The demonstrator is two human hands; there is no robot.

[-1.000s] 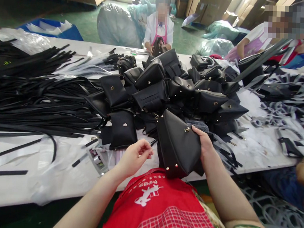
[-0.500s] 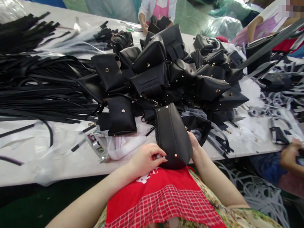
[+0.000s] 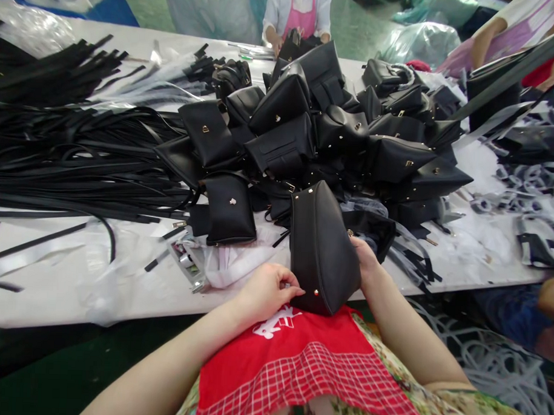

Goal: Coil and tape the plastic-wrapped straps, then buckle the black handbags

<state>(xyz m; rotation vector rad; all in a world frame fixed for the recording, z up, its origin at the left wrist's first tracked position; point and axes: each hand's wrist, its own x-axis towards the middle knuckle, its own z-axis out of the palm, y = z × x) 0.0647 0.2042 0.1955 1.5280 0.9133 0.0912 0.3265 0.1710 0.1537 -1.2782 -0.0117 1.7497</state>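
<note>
A black handbag (image 3: 323,248) is tilted in front of my apron, its base turned toward me. Gold metal studs show near the base's corners. My right hand (image 3: 366,263) grips the bag's far right side, its fingertips partly hidden behind it. At the lower left corner of the base, my left hand (image 3: 272,287) is closed in a pinch, thumb and finger touching the bag's edge. A small glint shows between those fingers, too small to name. Just left of the bag, another black bag (image 3: 231,211) with a small metal emblem lies on the table.
A heap of black bags (image 3: 279,144) rises beyond my hands. Long black straps (image 3: 79,158) cover the table's left side. A clear tray of small metal parts (image 3: 188,262) sits near the front edge. A co-worker in a pink apron (image 3: 298,17) stands across the table.
The view has shifted, so most things sit further right. The handbag is turned slightly in my hands, its base facing me more. Both hands keep their places on it.
</note>
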